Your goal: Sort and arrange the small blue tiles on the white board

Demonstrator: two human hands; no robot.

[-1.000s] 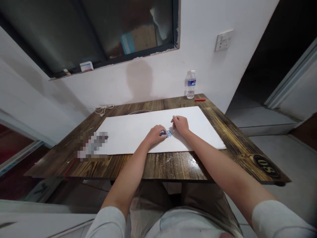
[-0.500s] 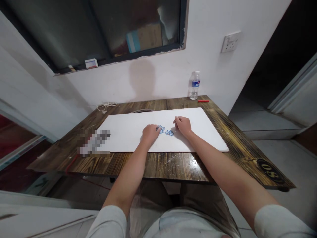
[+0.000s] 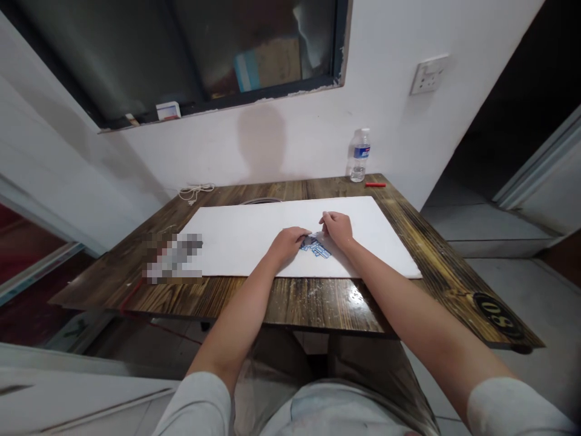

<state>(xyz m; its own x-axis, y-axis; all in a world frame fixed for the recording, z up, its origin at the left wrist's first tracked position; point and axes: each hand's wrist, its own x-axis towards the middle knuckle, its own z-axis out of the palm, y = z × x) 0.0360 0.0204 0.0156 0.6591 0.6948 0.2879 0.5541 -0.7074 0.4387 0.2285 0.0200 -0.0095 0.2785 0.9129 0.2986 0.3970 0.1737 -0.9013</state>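
On a white foam board lies a small cluster of blue-and-white flat pieces, too small to identify. My left hand presses in from the left, its fingertips on or just above the cluster. My right hand rests on the board just above and to the right, with its fingers curled and close to the pieces. Part of the cluster is hidden under my fingers. Neither hand clearly lifts anything.
The board lies on a dark wooden table. A water bottle and a red stick stand at the back right. A white cable lies at the back left. A pixelated object lies at the board's left end.
The blue pieces, earlier in two small groups, now sit together in one cluster. My left hand has moved right onto them, closer to my right hand.
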